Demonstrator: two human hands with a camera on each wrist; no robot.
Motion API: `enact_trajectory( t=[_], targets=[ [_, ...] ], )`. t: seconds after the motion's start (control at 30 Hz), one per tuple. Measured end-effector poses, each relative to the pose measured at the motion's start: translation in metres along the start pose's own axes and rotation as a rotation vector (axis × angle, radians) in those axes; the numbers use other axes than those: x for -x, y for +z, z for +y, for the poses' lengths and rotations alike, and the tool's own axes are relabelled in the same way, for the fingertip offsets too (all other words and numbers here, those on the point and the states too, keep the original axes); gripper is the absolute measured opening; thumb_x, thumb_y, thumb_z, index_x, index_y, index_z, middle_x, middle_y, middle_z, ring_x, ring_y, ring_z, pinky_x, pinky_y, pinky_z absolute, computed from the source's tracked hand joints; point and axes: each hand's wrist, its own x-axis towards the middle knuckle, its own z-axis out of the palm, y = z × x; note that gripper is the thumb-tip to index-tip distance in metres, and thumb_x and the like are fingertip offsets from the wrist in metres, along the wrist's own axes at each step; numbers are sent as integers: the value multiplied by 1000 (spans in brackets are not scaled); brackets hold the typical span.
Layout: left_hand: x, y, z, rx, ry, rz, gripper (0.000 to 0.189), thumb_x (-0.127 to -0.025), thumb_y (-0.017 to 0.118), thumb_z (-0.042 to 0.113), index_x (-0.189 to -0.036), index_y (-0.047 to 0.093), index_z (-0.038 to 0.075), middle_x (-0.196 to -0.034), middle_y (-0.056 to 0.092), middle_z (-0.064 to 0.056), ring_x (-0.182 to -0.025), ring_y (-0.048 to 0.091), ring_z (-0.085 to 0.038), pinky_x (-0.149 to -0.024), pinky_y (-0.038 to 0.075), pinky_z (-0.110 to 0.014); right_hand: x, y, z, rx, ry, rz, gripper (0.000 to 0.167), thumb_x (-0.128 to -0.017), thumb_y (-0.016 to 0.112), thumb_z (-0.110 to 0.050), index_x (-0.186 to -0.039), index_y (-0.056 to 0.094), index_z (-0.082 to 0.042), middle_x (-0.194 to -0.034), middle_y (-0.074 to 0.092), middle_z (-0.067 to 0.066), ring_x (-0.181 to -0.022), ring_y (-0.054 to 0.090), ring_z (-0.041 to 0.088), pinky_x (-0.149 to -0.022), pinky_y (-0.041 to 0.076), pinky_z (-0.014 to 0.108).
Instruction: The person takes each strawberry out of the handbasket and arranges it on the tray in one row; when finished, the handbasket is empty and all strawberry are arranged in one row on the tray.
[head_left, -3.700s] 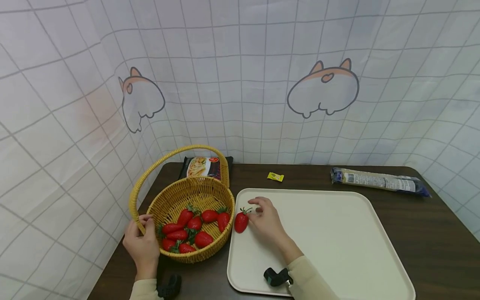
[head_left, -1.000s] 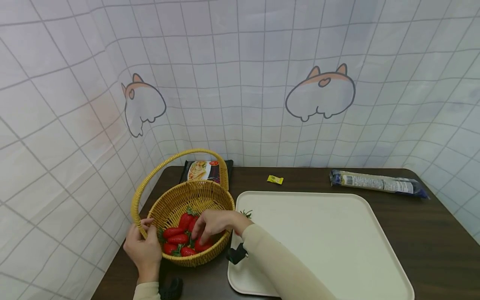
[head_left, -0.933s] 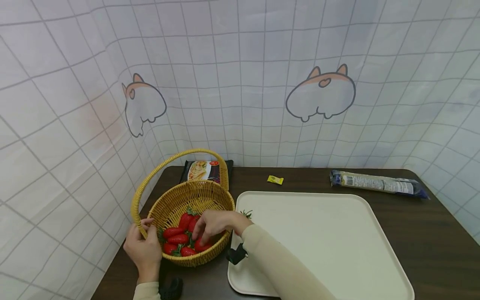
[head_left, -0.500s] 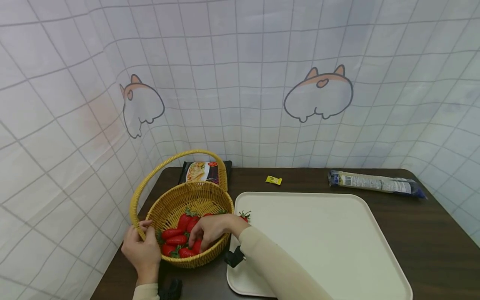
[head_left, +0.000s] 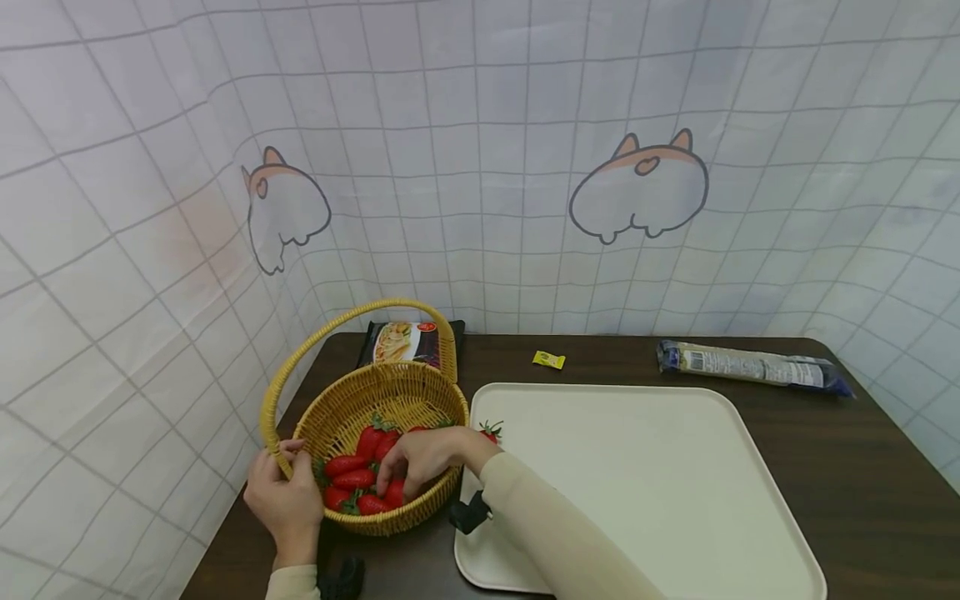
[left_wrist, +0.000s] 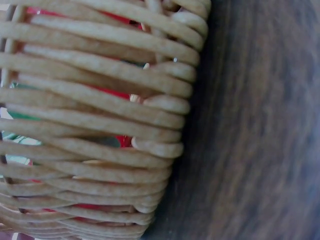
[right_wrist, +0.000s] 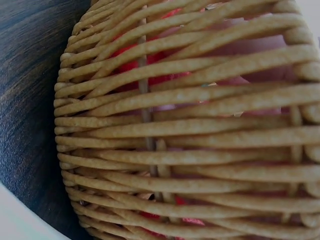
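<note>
A yellow wicker basket (head_left: 405, 392) with a tall arched handle holds several red strawberries (head_left: 352, 479). My left hand (head_left: 288, 500) grips the lower left end of the handle at the rim. My right hand (head_left: 427, 457) reaches over the right rim into the basket, its thumb and fingers curled down around a strawberry (head_left: 394, 493) near the front. In the right wrist view, the basket wall (right_wrist: 200, 145) covers most of that hand. The left wrist view holds the woven wall (left_wrist: 100, 115) close up. Another strawberry (head_left: 490, 433) lies on the tray, largely hidden behind my right wrist.
A cream tray (head_left: 637, 483) stands right of the basket, under my right forearm. Behind the basket lies a dark food packet (head_left: 405, 342). A small yellow wrapped sweet (head_left: 549, 360) and a long blue-ended packet (head_left: 753, 367) lie along the back of the dark table (head_left: 885, 467).
My right hand has gone from beside the tray's strawberry into the basket. Within the last second its fingers shifted slightly left with the strawberry under them. My left hand stays on the handle.
</note>
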Motion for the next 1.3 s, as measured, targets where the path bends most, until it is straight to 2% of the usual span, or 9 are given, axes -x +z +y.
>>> enact_trajectory(
  t=[0.2, 0.47, 0.63, 0.83, 1.0, 1.17, 1.3],
  targets=[
    [-1, 0, -2, 4, -2, 2, 15, -78, 57, -13, -70, 67, -6, -74, 66, -16, -73, 48, 0, -65, 30, -20, -1, 0, 1, -24, 2, -12, 35, -79, 64, 9, -109, 70, -9, -97, 65, -5, -82, 50, 6, -68, 41, 22],
    [-2, 1, -2, 6, 9, -13, 14, -80, 58, -13, -70, 66, -7, -77, 66, -19, -74, 47, 4, -65, 29, -19, -2, 1, 0, -49, -9, 2, 28, -82, 70, 4, -108, 72, -7, -101, 70, -6, -93, 60, 1, -79, 47, 19],
    [-1, 2, -1, 13, -4, 8, 16, -79, 58, -13, -69, 67, -5, -74, 66, -14, -72, 46, 3, -64, 29, -19, 0, 1, 1, -50, -54, 34, 29, -81, 67, 5, -106, 72, -8, -99, 68, -7, -84, 54, 3, -73, 45, 20],
    [-1, 2, -1, 34, 7, 26, 19, -77, 59, -16, -66, 66, -2, -75, 68, -13, -74, 48, 1, -65, 28, -17, 8, 1, -1, -60, -154, 169, 25, -85, 68, -8, -109, 72, -15, -105, 66, -11, -90, 55, 4, -79, 47, 22],
    [-1, 0, -2, 43, -4, 11, 16, -78, 58, -15, -69, 67, -4, -75, 67, -14, -73, 48, 2, -64, 28, -18, 19, 4, -3, -83, -230, 319, 25, -88, 67, -12, -113, 71, -15, -108, 66, -6, -91, 57, 9, -76, 49, 23],
    [-1, -1, -4, 30, -24, -12, 18, -81, 60, -12, -66, 63, -3, -74, 65, -13, -67, 47, 5, -59, 30, -17, 33, 12, 1, -220, -295, 478, 28, -92, 64, -10, -120, 67, -12, -120, 62, 2, -91, 62, 11, -76, 53, 25],
    [-1, -2, -3, 15, -32, -29, 21, -83, 61, -9, -64, 62, 0, -74, 64, -12, -64, 47, 4, -57, 31, -17, 45, 19, 7, -315, -346, 631, 29, -93, 64, -11, -122, 64, -11, -123, 62, 6, -92, 66, 13, -79, 54, 29]
  ],
)
